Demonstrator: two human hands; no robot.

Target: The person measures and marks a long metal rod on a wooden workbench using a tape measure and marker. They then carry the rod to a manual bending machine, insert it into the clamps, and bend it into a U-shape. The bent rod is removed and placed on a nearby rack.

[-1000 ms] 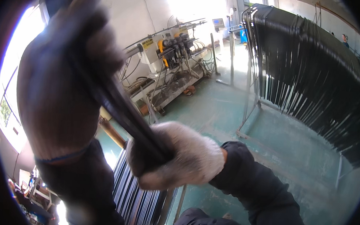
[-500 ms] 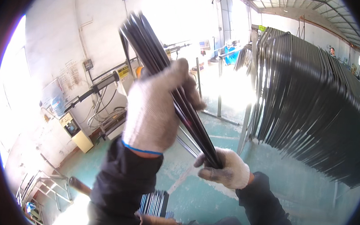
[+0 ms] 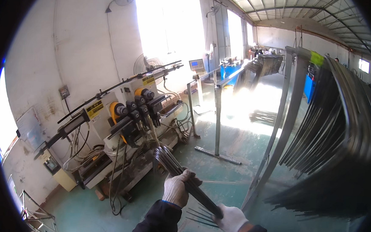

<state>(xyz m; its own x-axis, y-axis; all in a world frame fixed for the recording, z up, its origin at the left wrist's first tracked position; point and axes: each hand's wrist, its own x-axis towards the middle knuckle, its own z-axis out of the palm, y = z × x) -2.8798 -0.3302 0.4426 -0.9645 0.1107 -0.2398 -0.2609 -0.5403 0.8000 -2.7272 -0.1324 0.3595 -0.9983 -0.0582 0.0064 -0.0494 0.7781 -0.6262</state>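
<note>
Rod bundle (image 3: pixel 204 199) now lower in view, middle clenched in left hand (image 3: pixel 176 190), lower end in right hand (image 3: pixel 231 221)

rod bundle (image 3: pixel 204 197): black | gloves (image 3: pixel 175 192): off-white | sleeves (image 3: pixel 157 219): dark | floor (image 3: pixel 75 209): teal | tape (image 3: pixel 317 58): yellow-green

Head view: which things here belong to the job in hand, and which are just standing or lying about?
In the job:
- bundle of dark rods, held by both gloved hands
- left hand
- right hand
- possibly the dark bent rods hanging at right, untouched

Just about:
- machine with orange parts
- display box
- water dispenser
</note>
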